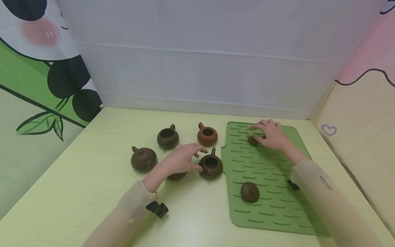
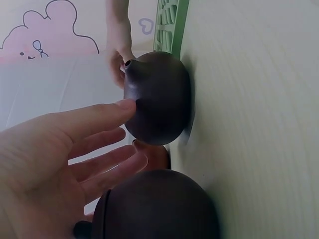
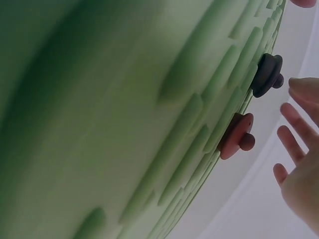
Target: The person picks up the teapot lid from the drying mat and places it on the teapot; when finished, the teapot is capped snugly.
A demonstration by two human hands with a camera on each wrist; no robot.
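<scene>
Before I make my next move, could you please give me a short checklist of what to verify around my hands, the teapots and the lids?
1. Grip on the dark lid: not ok; the right hand is open, with a small gap showing in the right wrist view.
2. Dark lid lying knob-outward on the green mat: ok.
3. Red lid apart from the dark one: ok.
4. Dark teapot beside the left hand uncovered: ok.
5. Left thumb pressing that teapot: cannot tell; it is at the side, pressure unclear.
6. Red teapot uncovered: ok.
</scene>
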